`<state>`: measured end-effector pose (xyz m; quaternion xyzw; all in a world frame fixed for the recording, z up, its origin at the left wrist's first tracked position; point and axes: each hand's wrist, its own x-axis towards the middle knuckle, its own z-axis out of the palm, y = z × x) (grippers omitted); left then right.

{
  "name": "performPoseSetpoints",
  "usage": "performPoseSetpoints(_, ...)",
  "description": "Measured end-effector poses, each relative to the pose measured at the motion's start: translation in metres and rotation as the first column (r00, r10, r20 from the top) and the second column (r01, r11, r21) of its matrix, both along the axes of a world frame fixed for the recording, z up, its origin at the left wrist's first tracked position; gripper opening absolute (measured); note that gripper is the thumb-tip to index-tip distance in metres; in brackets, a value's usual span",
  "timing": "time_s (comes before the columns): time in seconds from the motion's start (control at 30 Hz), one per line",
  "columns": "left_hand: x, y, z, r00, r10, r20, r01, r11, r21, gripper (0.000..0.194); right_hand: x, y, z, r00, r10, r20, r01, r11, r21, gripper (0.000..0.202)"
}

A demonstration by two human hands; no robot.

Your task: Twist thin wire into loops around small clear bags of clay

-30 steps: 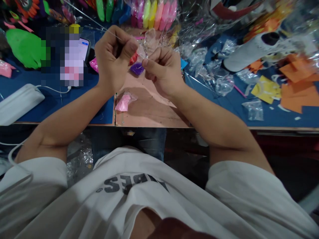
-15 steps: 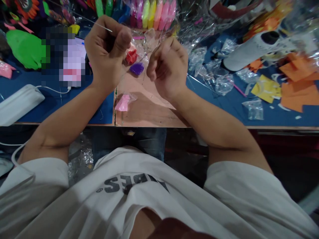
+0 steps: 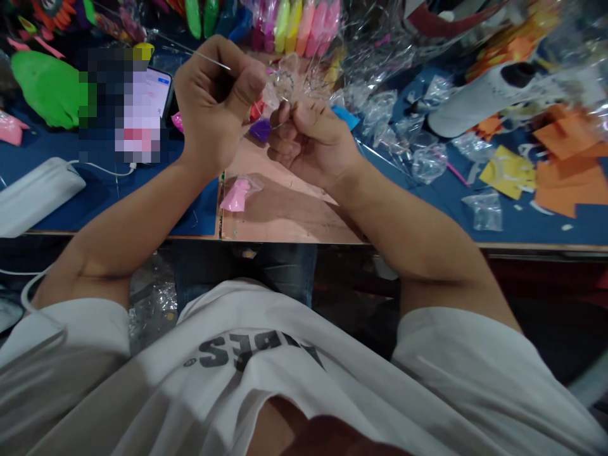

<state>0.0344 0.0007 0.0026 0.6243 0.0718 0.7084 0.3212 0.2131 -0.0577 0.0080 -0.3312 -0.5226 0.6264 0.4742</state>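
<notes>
A thin wire (image 3: 212, 60) runs out from between the curled fingers and thumb of my left hand (image 3: 216, 95), up and to the left. My right hand (image 3: 316, 139) is closed just to its right, thumb and forefinger pinched on a fine strand whose end shows near the fingertips. Behind the gap between both hands lie a purple piece (image 3: 260, 130) and a red piece (image 3: 257, 109), partly covered. Nearer me, a pink piece in clear wrap (image 3: 236, 195) rests on the tan board (image 3: 285, 218).
Bright coloured packets (image 3: 294, 25) stand at the back. On the left are a green lump (image 3: 50, 88), a phone (image 3: 147, 107) and a white power bank (image 3: 40, 193). To the right lie a white cylinder (image 3: 465, 104), plastic wrappers (image 3: 427, 161) and orange sheets (image 3: 565, 180).
My left hand has shifted a little right. My right hand has turned and moved slightly lower, its fingers now nearer my left hand. A blue piece behind it has come into view.
</notes>
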Motion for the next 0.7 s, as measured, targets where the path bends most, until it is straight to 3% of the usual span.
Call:
performPoseSetpoints(0.1,0.000,-0.012,0.008,1.000,0.008,-0.010,-0.009,0.997,-0.077,0.044,-0.003,0.000,-0.003,0.999,-0.051,-0.009,0.051,0.997,0.056,0.063)
performPoseSetpoints(0.2,0.003,-0.019,0.011,0.998,0.045,-0.037,-0.048,0.994,-0.094,0.046,-0.006,-0.003,-0.008,0.975,-0.222,-0.010,0.220,0.957,0.191,0.063)
performPoseSetpoints(0.27,0.006,-0.021,0.009,0.997,0.066,-0.038,-0.067,0.997,-0.048,0.045,-0.006,-0.006,-0.008,0.936,-0.351,0.015,0.328,0.888,0.321,0.058)
performPoseSetpoints(0.4,0.011,-0.029,0.007,0.997,0.004,-0.079,-0.005,1.000,-0.013,0.040,-0.005,-0.013,-0.003,0.798,-0.597,0.089,0.453,0.689,0.565,0.051)
performPoseSetpoints(0.47,0.011,-0.034,0.008,0.997,-0.033,-0.077,0.031,0.999,-0.031,0.039,-0.006,-0.013,-0.002,0.775,-0.627,0.080,0.471,0.657,0.589,0.053)
performPoseSetpoints(0.53,0.008,-0.034,0.009,0.996,-0.045,-0.081,0.041,0.998,-0.054,0.039,-0.006,-0.010,-0.003,0.828,-0.551,0.102,0.432,0.744,0.510,0.055)
performPoseSetpoints(0.63,0.005,-0.020,0.005,0.997,-0.071,-0.022,0.069,0.993,-0.100,0.038,-0.005,-0.003,-0.006,0.965,-0.250,0.080,0.225,0.944,0.242,0.052)
performPoseSetpoints(0.7,0.006,-0.007,0.000,0.988,-0.140,0.070,0.147,0.982,-0.118,0.040,-0.002,0.001,-0.006,0.998,-0.062,0.000,0.061,0.992,0.108,0.055)
